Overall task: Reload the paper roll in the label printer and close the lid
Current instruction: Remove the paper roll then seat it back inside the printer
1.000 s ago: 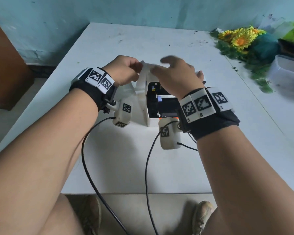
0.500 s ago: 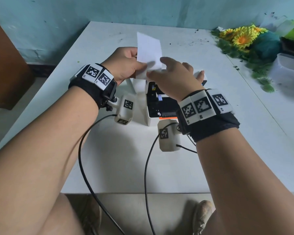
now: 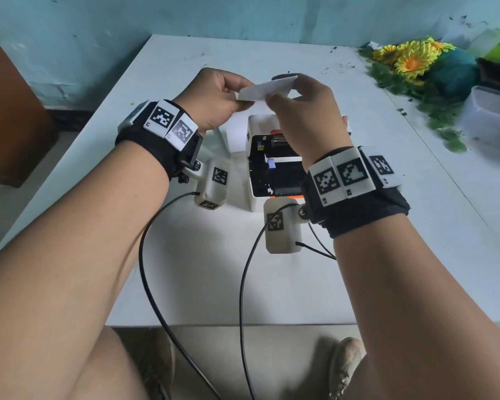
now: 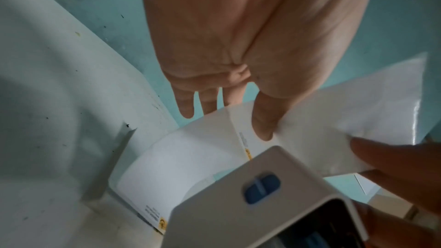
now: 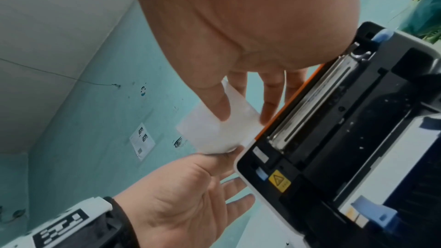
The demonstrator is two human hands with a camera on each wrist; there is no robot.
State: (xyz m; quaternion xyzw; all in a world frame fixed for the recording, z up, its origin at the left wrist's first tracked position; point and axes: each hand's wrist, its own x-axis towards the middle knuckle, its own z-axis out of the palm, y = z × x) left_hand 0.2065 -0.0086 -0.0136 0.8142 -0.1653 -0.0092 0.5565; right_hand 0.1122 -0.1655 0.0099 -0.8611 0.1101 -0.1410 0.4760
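Observation:
A white label printer (image 3: 253,180) stands open on the white table (image 3: 185,269), its black inside showing (image 5: 334,139). Above it both hands hold a white paper strip (image 3: 267,89). My left hand (image 3: 244,101) pinches the strip's left end with its thumb (image 4: 262,120) on top. My right hand (image 3: 272,96) pinches the right end (image 5: 222,131) between thumb and fingers. In the left wrist view the paper (image 4: 167,167) curves down behind the printer's side, beside a blue latch (image 4: 261,188). The roll itself is not clearly visible.
Artificial sunflowers (image 3: 410,59) and a clear plastic tub (image 3: 491,116) sit at the table's right. Two black cables (image 3: 145,255) hang from the wrist cameras over the near table edge. A teal wall (image 3: 98,39) backs the table; brown furniture (image 3: 12,111) stands at left.
Both hands rose from the printer with the paper. Half a second ago the strip stood upright; now it lies tilted almost flat between the hands.

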